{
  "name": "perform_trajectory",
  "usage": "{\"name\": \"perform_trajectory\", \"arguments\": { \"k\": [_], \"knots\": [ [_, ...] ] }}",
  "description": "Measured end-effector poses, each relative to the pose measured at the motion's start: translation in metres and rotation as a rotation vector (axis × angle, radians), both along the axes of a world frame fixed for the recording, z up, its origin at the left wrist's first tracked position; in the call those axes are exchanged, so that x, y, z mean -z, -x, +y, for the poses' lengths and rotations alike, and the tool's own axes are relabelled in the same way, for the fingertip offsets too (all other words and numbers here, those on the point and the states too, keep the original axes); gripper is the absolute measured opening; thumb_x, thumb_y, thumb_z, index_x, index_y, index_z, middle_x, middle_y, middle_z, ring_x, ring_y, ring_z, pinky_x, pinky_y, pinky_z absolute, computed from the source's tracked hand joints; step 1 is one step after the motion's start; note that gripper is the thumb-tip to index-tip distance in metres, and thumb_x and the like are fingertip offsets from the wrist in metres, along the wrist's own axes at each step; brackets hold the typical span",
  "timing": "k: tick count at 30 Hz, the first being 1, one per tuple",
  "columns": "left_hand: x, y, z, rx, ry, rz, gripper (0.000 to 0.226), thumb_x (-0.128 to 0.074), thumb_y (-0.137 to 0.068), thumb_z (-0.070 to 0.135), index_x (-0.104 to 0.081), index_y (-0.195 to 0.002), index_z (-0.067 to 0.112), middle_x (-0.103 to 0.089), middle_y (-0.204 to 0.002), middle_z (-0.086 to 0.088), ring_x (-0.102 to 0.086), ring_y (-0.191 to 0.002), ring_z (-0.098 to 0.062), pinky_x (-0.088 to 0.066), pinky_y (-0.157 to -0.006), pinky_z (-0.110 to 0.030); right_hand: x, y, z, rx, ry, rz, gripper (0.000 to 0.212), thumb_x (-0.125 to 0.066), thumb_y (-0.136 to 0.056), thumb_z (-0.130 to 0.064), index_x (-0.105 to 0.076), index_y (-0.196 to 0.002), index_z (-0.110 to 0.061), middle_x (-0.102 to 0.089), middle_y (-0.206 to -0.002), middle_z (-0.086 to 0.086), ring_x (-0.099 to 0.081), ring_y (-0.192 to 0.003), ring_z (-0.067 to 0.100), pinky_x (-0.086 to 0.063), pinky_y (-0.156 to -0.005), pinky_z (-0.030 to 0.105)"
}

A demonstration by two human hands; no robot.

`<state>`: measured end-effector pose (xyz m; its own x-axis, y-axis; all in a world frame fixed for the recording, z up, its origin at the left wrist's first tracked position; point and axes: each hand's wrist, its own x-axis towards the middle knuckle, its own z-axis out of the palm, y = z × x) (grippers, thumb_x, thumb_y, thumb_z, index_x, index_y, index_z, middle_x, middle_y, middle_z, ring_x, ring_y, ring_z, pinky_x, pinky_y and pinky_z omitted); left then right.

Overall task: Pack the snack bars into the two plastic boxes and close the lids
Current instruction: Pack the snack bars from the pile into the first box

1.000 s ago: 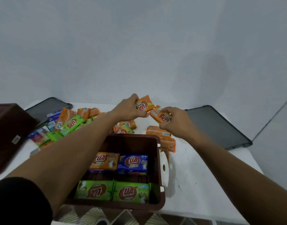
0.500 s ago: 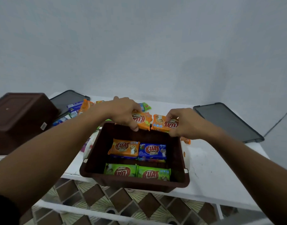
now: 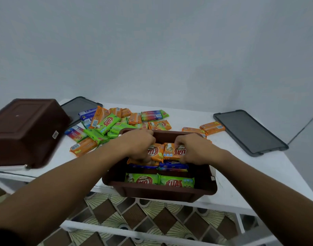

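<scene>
**Both hands hold orange bars inside the brown box**

The left hand (image 3: 139,146) has its fingers curled down over an orange foil-wrapped snack bar (image 3: 156,153) and grips it. The right hand (image 3: 193,150) pinches a second orange bar (image 3: 172,151), fingers along its far edge and thumb at the near one. The two bars sit side by side between the hands, touching, in the far half of an open brown rectangular plastic box (image 3: 159,190).

Directly beneath the right fingers lies a blue-wrapped bar (image 3: 173,165). Under the left fingers another orange wrapper shows only at its edge. Nearer the person than both sets of fingers, two green-wrapped bars (image 3: 143,179) lie end to end against the box's near wall.

Beyond the left fingertips and to their left, a loose heap of orange, green and blue bars (image 3: 106,125) is spread on the white table (image 3: 240,174). Beyond the right fingertips, two more orange bars (image 3: 212,127) lie apart from the heap.

Far to the left of the left hand, a second brown plastic box (image 3: 26,128) rests bottom up, with a flat grey plastic lid (image 3: 79,107) partly behind it. Another grey lid (image 3: 249,132) lies well to the right of the right hand. Below the table edge are patterned brown and cream floor tiles (image 3: 134,215).
</scene>
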<state>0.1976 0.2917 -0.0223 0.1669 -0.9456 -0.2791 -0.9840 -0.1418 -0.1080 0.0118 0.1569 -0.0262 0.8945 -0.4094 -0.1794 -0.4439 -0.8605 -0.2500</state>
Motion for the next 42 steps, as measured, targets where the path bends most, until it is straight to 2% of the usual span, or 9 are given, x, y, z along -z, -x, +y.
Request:
{"name": "perform_trajectory", "arguments": {
  "k": [5, 9, 12, 17, 23, 27, 34, 38, 42],
  "knots": [
    [0.019, 0.004, 0.002, -0.007, -0.006, -0.034, 0.076, -0.08, -0.077, 0.058, -0.056, -0.136, 0.017, -0.053, -0.126, -0.003, -0.054, -0.114, -0.023, -0.05, -0.092, -0.038, 0.011, -0.008, 0.008, -0.005, -0.004, 0.042, 0.045, -0.082, -0.079, -0.028, -0.057, -0.117, -0.029, -0.059, -0.124, -0.001, -0.061, -0.102, 0.016, -0.058, -0.084, 0.033],
    [0.029, 0.007, 0.001, 0.002, 0.001, -0.092, 0.082, -0.079, -0.08, 0.053, -0.047, -0.145, 0.015, -0.05, -0.139, -0.007, -0.048, -0.127, -0.026, -0.043, -0.104, -0.041, 0.017, -0.014, 0.011, -0.034, 0.053, 0.074, 0.043, -0.079, -0.081, -0.025, -0.057, -0.119, -0.028, -0.061, -0.123, 0.0, -0.062, -0.103, 0.018, -0.058, -0.086, 0.036],
    [0.031, 0.01, 0.003, 0.009, 0.018, -0.135, 0.082, -0.077, -0.084, 0.05, -0.041, -0.148, 0.014, -0.046, -0.144, -0.009, -0.045, -0.132, -0.028, -0.039, -0.108, -0.044, 0.022, -0.014, 0.016, -0.056, 0.128, 0.107, 0.046, -0.074, -0.087, -0.027, -0.058, -0.13, -0.029, -0.062, -0.124, 0.0, -0.063, -0.107, 0.02, -0.056, -0.087, 0.034],
    [0.029, 0.007, 0.005, -0.02, 0.035, -0.109, 0.081, -0.077, -0.083, 0.051, -0.04, -0.146, 0.016, -0.047, -0.142, -0.008, -0.046, -0.131, -0.028, -0.04, -0.105, -0.045, 0.029, -0.011, 0.015, -0.083, 0.229, 0.054, 0.047, -0.073, -0.088, -0.032, -0.061, -0.133, -0.03, -0.062, -0.13, -0.004, -0.058, -0.117, 0.018, -0.055, -0.092, 0.036],
    [0.028, 0.003, 0.008, -0.084, 0.039, 0.003, 0.067, -0.071, -0.091, 0.046, -0.046, -0.147, 0.019, -0.051, -0.137, -0.007, -0.053, -0.124, -0.026, -0.053, -0.095, -0.042, 0.028, -0.016, 0.011, -0.071, 0.166, 0.068, 0.046, -0.072, -0.091, -0.029, -0.063, -0.136, -0.026, -0.061, -0.136, -0.001, -0.061, -0.116, 0.018, -0.054, -0.095, 0.032],
    [0.029, 0.004, 0.007, -0.091, 0.052, 0.034, 0.066, -0.07, -0.092, 0.043, -0.044, -0.151, 0.025, -0.05, -0.139, -0.005, -0.052, -0.125, -0.027, -0.052, -0.096, -0.042, 0.031, -0.022, 0.01, -0.055, 0.156, 0.087, 0.044, -0.069, -0.092, -0.018, -0.064, -0.135, -0.025, -0.062, -0.136, 0.001, -0.062, -0.117, 0.02, -0.053, -0.097, 0.032],
    [0.03, 0.004, 0.009, -0.074, 0.059, 0.027, 0.068, -0.07, -0.092, 0.043, -0.042, -0.152, 0.024, -0.047, -0.142, -0.005, -0.05, -0.128, -0.026, -0.051, -0.095, -0.041, 0.027, -0.019, 0.014, -0.057, 0.15, 0.08, 0.041, -0.069, -0.092, -0.022, -0.065, -0.133, -0.024, -0.061, -0.135, -0.001, -0.06, -0.118, 0.018, -0.052, -0.096, 0.031],
    [0.024, 0.0, 0.009, -0.109, 0.014, 0.087, 0.062, -0.072, -0.088, 0.051, -0.053, -0.14, 0.023, -0.052, -0.129, -0.002, -0.055, -0.117, -0.024, -0.053, -0.091, -0.041, 0.023, -0.015, 0.012, -0.102, 0.132, 0.078, 0.046, -0.069, -0.092, -0.034, -0.063, -0.136, -0.023, -0.059, -0.136, -0.002, -0.058, -0.119, 0.016, -0.05, -0.091, 0.029],
    [0.01, -0.004, 0.008, -0.144, 0.173, 0.326, 0.016, -0.067, -0.096, 0.032, -0.071, -0.106, 0.021, -0.068, -0.105, 0.003, -0.064, -0.092, -0.015, -0.056, -0.081, -0.036, 0.018, -0.011, 0.006, -0.091, 0.037, -0.049, 0.034, -0.063, -0.097, -0.028, -0.069, -0.129, -0.019, -0.066, -0.131, -0.003, -0.062, -0.114, 0.012, -0.05, -0.09, 0.024]
  ]
}}
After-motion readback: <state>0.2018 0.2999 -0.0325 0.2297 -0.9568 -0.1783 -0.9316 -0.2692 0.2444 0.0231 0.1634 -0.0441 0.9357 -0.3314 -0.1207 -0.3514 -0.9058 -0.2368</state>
